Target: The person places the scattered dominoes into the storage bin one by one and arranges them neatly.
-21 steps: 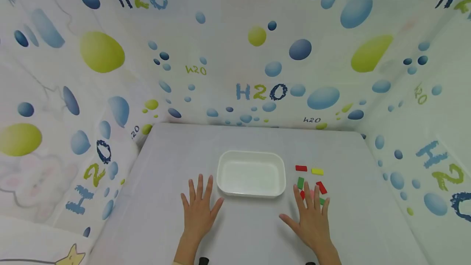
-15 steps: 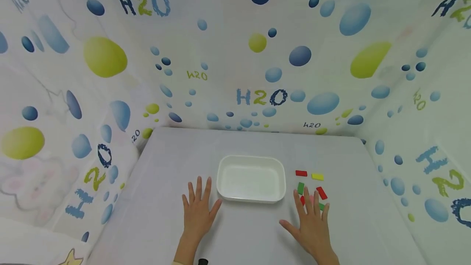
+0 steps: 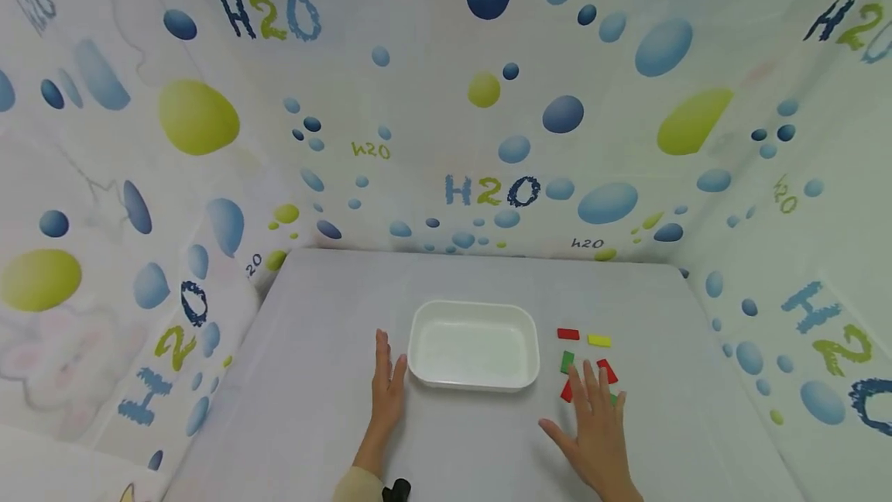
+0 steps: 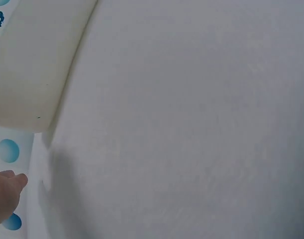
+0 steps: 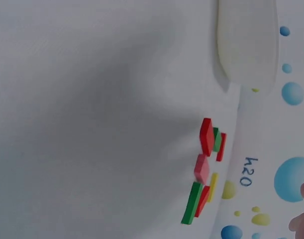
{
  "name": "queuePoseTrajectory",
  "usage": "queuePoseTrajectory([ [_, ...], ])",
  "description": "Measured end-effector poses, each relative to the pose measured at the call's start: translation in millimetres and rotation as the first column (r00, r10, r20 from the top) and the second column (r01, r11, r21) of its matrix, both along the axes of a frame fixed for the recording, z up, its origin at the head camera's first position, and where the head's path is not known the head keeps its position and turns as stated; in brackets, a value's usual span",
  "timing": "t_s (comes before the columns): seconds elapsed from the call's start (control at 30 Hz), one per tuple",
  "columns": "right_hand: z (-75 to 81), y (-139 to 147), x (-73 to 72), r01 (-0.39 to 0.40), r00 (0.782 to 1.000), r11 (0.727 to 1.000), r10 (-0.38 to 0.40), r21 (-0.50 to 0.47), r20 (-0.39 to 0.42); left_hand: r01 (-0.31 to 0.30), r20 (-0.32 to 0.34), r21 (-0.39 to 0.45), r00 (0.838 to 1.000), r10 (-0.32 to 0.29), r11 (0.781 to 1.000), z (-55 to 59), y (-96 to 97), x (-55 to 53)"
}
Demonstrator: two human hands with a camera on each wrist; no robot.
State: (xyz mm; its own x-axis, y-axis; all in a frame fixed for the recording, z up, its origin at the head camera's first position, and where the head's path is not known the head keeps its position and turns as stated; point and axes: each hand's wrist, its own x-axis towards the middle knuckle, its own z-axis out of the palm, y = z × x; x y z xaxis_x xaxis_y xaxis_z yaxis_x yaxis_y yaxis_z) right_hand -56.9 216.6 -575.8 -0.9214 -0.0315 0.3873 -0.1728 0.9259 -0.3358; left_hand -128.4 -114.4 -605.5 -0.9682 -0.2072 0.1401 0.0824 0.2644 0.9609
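In the head view my left hand [image 3: 387, 392] is turned on its edge beside the left side of a white rectangular tray [image 3: 474, 347], fingers straight and holding nothing. My right hand [image 3: 596, 428] is spread, palm down, over the near part of a group of small flat blocks. Among these are a red block [image 3: 567, 334], a yellow block [image 3: 599, 341] and a green block [image 3: 567, 362]. The hand hides the pink block [image 5: 202, 168], which shows in the right wrist view. Only bits of fingers [image 4: 7, 194] appear in the left wrist view.
A white cloth-covered table [image 3: 334, 293] carries the tray and blocks. Behind and on both sides stand walls of white sheeting [image 3: 418, 60] printed with blue and green dots. A black object [image 3: 397, 489] sits at my left wrist.
My left hand has rolled from palm down onto its edge and come closer to the tray. My right hand has shifted slightly right over the blocks. The head view has tilted up a little.
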Motion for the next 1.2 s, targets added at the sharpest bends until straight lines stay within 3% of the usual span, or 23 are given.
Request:
queuePoseTrajectory([
  [0.1,-3.7,9,0.1,0.048,0.999,0.999,-0.048,-0.016,-0.006,0.011,-0.001,0.095,1.0,-0.011,0.995,-8.3,4.7,-7.0],
  [0.2,-6.2,20,0.2,0.106,0.994,0.994,-0.106,-0.02,0.02,0.01,0.014,0.121,1.0,-0.011,0.993,-12.8,10.6,-12.0],
  [0.23,-6.5,24,0.2,0.126,0.992,0.992,-0.125,-0.018,0.034,0.01,0.03,0.129,0.999,-0.014,0.992,-9.6,12.8,-11.6],
  [0.3,-6.5,33,0.5,0.166,0.983,0.986,-0.164,-0.009,0.076,0.014,0.062,0.125,0.998,-0.022,0.992,-1.4,16.0,-10.0],
  [0.43,-7.5,48,0.3,0.249,0.955,0.968,-0.239,-0.037,0.173,0.032,0.099,0.11,0.994,-0.043,0.993,-3.2,17.7,-10.6],
  [0.47,-8.2,51,0.4,0.271,0.947,0.961,-0.258,-0.048,0.19,0.038,0.104,0.093,0.993,-0.048,0.995,-8.1,17.4,-11.9],
  [0.53,-10.4,56,0.0,0.324,0.928,0.943,-0.303,-0.072,0.215,0.057,0.111,0.078,0.992,-0.065,0.995,-18.7,16.8,-15.2],
  [0.73,-16.6,66,-4.3,0.469,0.871,0.872,-0.431,-0.137,0.236,0.12,0.143,0.068,0.981,-0.129,0.99,-18.9,15.5,-19.0],
  [0.93,-22.8,65,-12.1,0.606,0.762,0.765,-0.481,-0.218,0.433,0.115,0.162,0.046,0.979,-0.121,0.992,-18.4,14.1,-21.1],
  [1.03,-30.3,62,-15.1,0.62,0.73,0.76,-0.467,-0.195,0.499,0.104,0.174,0.038,0.979,-0.109,0.994,-19.5,14.6,-20.4],
  [1.2,-41.4,55,-18.8,0.637,0.687,0.76,-0.484,-0.129,0.542,0.101,0.178,0.042,0.978,-0.107,0.994,-20.0,16.2,-19.4],
])
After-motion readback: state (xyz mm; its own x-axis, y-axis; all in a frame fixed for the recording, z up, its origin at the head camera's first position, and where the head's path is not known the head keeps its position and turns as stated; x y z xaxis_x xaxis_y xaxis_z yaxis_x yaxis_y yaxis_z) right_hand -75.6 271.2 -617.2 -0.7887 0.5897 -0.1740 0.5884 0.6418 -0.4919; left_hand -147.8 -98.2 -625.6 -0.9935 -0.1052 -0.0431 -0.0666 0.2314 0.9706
